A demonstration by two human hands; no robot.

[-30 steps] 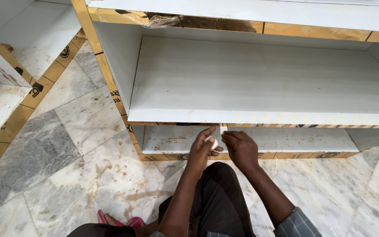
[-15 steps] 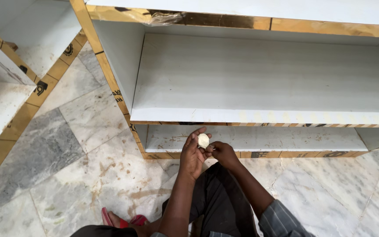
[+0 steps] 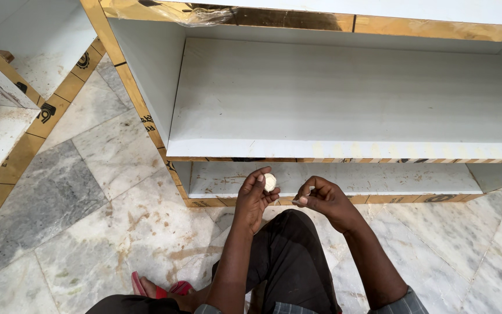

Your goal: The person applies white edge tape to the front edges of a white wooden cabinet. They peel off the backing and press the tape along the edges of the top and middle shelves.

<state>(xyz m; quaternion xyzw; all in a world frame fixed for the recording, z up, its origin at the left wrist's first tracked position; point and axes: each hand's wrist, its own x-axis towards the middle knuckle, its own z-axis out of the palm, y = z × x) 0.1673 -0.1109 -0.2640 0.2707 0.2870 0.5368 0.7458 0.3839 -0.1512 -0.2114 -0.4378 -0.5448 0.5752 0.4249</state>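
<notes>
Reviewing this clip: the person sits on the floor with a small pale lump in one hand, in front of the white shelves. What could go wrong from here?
1. The small round off-white lump sits only at the fingertips of the left hand; it could slip onto the marble floor.
2. The right hand seems to pinch something tiny, too small to identify; it could easily drop and get lost.
3. The lump might smear the white laminated shelf unit, whose lower shelf already looks stained.
</notes>
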